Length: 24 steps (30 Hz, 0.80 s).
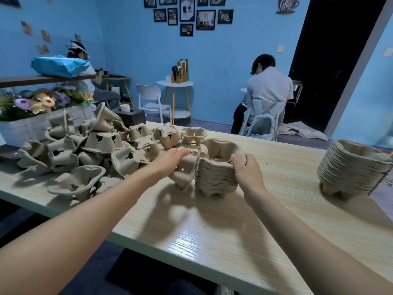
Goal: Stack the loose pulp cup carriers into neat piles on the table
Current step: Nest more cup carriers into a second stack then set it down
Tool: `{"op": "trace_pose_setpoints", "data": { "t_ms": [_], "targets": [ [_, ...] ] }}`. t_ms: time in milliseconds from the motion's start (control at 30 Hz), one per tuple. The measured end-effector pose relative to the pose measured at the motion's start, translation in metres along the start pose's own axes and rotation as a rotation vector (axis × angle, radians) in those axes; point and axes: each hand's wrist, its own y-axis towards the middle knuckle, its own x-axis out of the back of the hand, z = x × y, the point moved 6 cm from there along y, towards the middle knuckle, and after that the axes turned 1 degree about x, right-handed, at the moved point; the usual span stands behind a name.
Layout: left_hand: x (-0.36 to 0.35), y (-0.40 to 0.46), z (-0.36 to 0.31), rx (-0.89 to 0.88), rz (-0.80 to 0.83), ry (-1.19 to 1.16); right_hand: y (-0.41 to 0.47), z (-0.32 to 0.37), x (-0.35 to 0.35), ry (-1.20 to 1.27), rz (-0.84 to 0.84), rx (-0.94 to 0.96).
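Observation:
A short pile of nested pulp cup carriers [214,173] stands in the middle of the wooden table [212,231]. My right hand [244,169] grips the pile's right side near its top. My left hand [172,160] holds a single carrier [187,171] tipped on edge against the pile's left side. A heap of loose carriers [95,150] sprawls over the table's left part. A taller finished pile [353,165] stands at the far right.
A white planter box with flowers [27,122] sits behind the loose heap. A dark block holding a white cup [129,116] stands at the table's far edge. Two people sit beyond the table, and a white chair and round side table stand by the blue wall.

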Motion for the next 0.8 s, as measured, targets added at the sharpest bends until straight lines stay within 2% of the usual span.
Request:
{"op": "trace_pose_setpoints", "data": {
  "t_ms": [267,533,800],
  "targets": [
    [0.002,0.005,-0.004,0.055,-0.136,0.413,-0.002,0.0,0.0,-0.018,0.014,0.002],
    [0.016,-0.001,0.005,0.042,-0.148,0.423,-0.002,-0.001,0.001,-0.016,0.026,-0.007],
    [0.046,-0.007,0.005,-0.09,-0.26,0.6,-0.005,0.001,0.003,-0.012,0.032,-0.019]
  ]
}}
